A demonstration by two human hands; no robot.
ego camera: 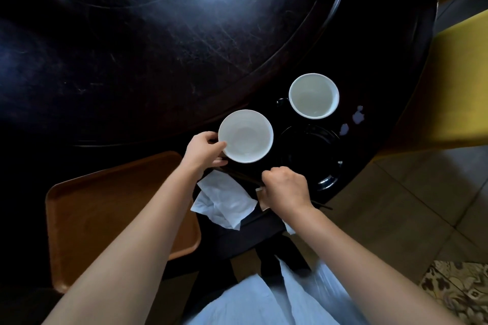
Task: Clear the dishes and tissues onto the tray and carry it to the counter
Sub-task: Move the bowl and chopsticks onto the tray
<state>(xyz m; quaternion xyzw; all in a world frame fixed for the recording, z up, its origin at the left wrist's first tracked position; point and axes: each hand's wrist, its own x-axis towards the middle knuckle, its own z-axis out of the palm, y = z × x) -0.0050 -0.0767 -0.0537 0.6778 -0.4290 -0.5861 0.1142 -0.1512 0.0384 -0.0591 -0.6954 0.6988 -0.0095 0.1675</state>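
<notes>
Gripping white bowl rim at its 8 o'clock, left grip, right grip pinching dark chopsticks near counter edge, one brown tray at 7 o'clock overhanging, two white bowls, second at 1 o'clock, one black plate, one crumpled tissue.

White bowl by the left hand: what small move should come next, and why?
Probably lift the white bowl leftward onto the tray. The left hand already grips its near rim, the tray lies bare just beside it, and the right hand is busy with the chopsticks.
</notes>
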